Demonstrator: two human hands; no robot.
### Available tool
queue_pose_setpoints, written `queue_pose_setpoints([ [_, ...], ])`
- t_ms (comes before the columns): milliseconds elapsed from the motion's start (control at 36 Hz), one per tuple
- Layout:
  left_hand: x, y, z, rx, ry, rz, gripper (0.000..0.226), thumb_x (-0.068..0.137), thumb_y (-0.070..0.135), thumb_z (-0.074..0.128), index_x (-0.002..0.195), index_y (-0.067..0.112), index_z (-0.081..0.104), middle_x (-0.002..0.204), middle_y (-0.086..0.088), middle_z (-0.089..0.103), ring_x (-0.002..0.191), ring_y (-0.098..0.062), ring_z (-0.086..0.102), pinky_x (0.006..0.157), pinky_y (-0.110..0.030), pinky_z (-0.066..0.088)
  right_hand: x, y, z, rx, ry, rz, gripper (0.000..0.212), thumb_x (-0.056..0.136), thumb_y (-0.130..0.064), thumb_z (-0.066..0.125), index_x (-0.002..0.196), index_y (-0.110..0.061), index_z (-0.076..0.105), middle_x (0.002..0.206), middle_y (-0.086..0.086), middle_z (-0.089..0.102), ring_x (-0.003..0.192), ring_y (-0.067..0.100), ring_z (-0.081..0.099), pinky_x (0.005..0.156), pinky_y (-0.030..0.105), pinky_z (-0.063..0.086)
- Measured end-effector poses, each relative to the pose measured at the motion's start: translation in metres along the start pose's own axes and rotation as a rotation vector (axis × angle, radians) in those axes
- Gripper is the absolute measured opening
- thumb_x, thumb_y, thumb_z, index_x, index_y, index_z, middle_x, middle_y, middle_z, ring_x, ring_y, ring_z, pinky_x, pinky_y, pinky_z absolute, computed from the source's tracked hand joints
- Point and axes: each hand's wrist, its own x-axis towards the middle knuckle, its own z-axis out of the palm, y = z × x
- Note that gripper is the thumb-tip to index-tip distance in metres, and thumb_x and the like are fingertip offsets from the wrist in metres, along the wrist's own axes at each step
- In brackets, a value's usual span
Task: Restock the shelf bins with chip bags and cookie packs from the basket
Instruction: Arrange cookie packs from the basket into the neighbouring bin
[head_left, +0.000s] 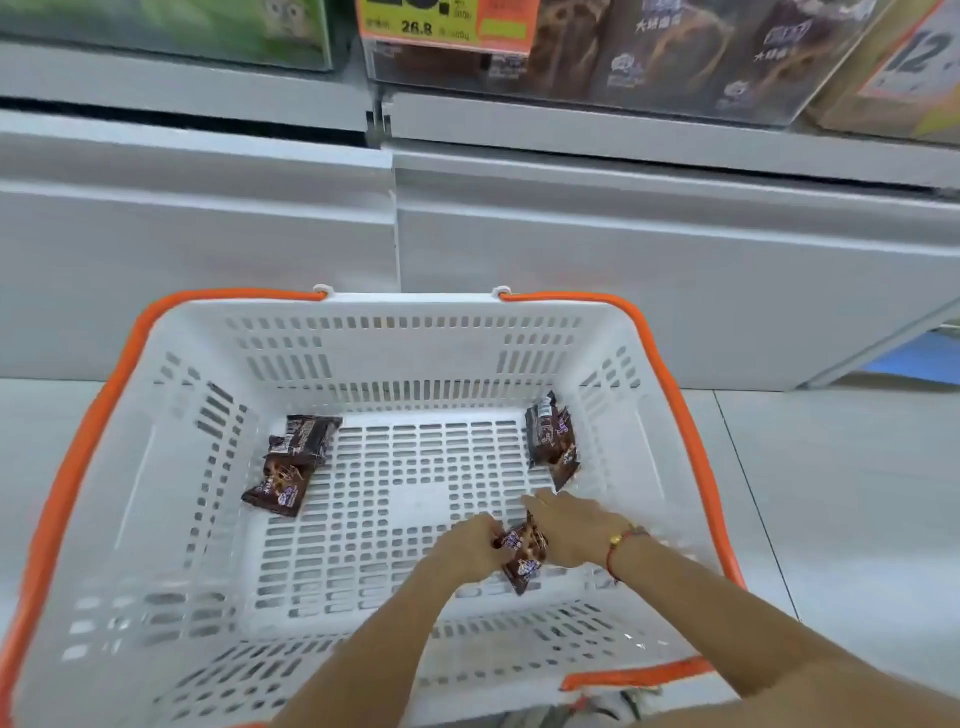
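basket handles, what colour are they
Orange, on a white basket; the handles show in the head view.

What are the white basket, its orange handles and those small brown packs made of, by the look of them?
Basket: seemingly rigid moulded plastic, matt white, its walls and floor pierced with regular slots.
Orange handles: probably smooth plastic or plastic-coated; thin curved bars hooked through loops at the rim.
Brown packs: likely thin glossy plastic film, crinkled, with sealed ends and printed faces. The left hand and right hand hold one.

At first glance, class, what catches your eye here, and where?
A white basket with orange handles fills the middle, nearly empty. Near its front, the left hand and right hand both grip one brown cookie pack. Other brown packs lie at the back corners.
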Motion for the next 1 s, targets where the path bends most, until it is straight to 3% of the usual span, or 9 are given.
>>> queue_pose_setpoints([
  [167, 0.011, -0.006, 0.009, -0.006, 0.088, -0.050, 0.022, 0.094, 0.025, 0.057, 0.107, 0.014, 0.071, 0.094, -0.003, 0.070, 0.088, -0.019, 0.064, 0.079, -0.031, 0.053, 0.014, 0.003, 0.008, 0.024, 0.082, -0.009, 0.053, 0.090, -0.001, 0.047, 0.139, -0.012, 0.030, 0.116, 0.013, 0.058, 0.101, 0.031, 0.059, 0.069, 0.032, 0.037],
  [278, 0.014, -0.008, 0.002, -0.115, 0.159, -0.045, 0.022, 0.097, 0.023, 0.051, 0.111, 0.014, 0.066, 0.092, 0.000, 0.063, 0.080, -0.015, 0.055, 0.062, -0.023, 0.043, 0.019, 0.006, 0.003, 0.221, 0.125, 0.047, 0.056, 0.092, -0.004, 0.046, 0.142, -0.012, 0.023, 0.109, 0.014, 0.061, 0.085, 0.028, 0.057, 0.062, 0.030, 0.036],
  [333, 0.013, -0.006, -0.006, -0.209, 0.215, -0.044, 0.022, 0.098, 0.022, 0.050, 0.114, 0.014, 0.064, 0.104, -0.002, 0.064, 0.089, -0.016, 0.058, 0.068, -0.023, 0.045, 0.018, 0.004, -0.001, 0.337, 0.158, 0.085, 0.065, 0.092, -0.010, 0.050, 0.147, -0.012, 0.014, 0.103, 0.014, 0.060, 0.085, 0.028, 0.057, 0.062, 0.029, 0.038],
  [444, 0.006, 0.002, -0.029, -0.483, 0.334, -0.050, 0.022, 0.097, 0.020, 0.052, 0.117, 0.013, 0.060, 0.111, -0.003, 0.061, 0.097, -0.020, 0.060, 0.086, -0.036, 0.052, 0.011, 0.002, -0.029, 0.637, 0.287, 0.131, 0.037, 0.094, -0.021, 0.056, 0.125, -0.010, 0.042, 0.078, 0.000, 0.052, 0.077, 0.019, 0.054, 0.062, 0.028, 0.039],
  [500, 0.001, 0.009, -0.045, -0.595, 0.402, -0.009, 0.022, 0.097, 0.019, 0.054, 0.116, 0.011, 0.061, 0.111, -0.006, 0.064, 0.095, -0.022, 0.062, 0.084, -0.038, 0.051, 0.000, 0.001, -0.052, 0.792, 0.372, 0.132, 0.011, 0.093, -0.022, 0.058, 0.102, -0.015, 0.057, 0.083, 0.000, 0.057, 0.079, 0.015, 0.056, 0.072, 0.026, 0.042],
  [611, -0.023, 0.038, -0.084, -0.744, 0.509, 0.121, 0.014, 0.095, 0.018, 0.057, 0.106, 0.010, 0.063, 0.106, -0.008, 0.066, 0.104, -0.024, 0.062, 0.092, -0.039, 0.049, -0.033, 0.004, -0.102, 1.026, 0.604, 0.111, 0.024, 0.090, -0.014, 0.063, 0.113, -0.008, 0.068, 0.113, 0.009, 0.067, 0.108, 0.020, 0.060, 0.093, 0.026, 0.046],
  [778, -0.068, 0.101, -0.148, -0.778, 0.572, 0.380, 0.010, 0.095, 0.013, 0.058, 0.101, 0.012, 0.065, 0.090, -0.001, 0.067, 0.086, -0.014, 0.062, 0.069, -0.021, 0.048, -0.090, 0.016, -0.163, 0.974, 0.987, 0.016, 0.017, 0.091, -0.009, 0.061, 0.102, -0.005, 0.073, 0.094, -0.004, 0.065, 0.088, 0.011, 0.057, 0.067, 0.000, 0.037],
  [889, -0.099, 0.142, -0.185, -0.694, 0.606, 0.501, 0.016, 0.095, 0.012, 0.057, 0.107, 0.008, 0.066, 0.102, -0.009, 0.067, 0.095, -0.018, 0.061, 0.072, -0.022, 0.049, -0.130, 0.024, -0.199, 1.041, 1.103, -0.056, 0.018, 0.093, -0.006, 0.055, 0.100, -0.007, 0.072, 0.083, 0.000, 0.066, 0.074, 0.014, 0.060, 0.075, 0.023, 0.048],
  [1000, -0.121, 0.175, -0.208, -0.715, 0.647, 0.540, 0.020, 0.095, 0.008, 0.057, 0.112, 0.002, 0.065, 0.094, -0.007, 0.067, 0.083, -0.014, 0.061, 0.070, -0.023, 0.050, -0.163, 0.024, -0.226, 0.975, 1.220, -0.086, 0.020, 0.095, -0.004, 0.052, 0.101, -0.002, 0.071, 0.087, 0.005, 0.065, 0.084, 0.020, 0.061, 0.070, 0.018, 0.050],
])
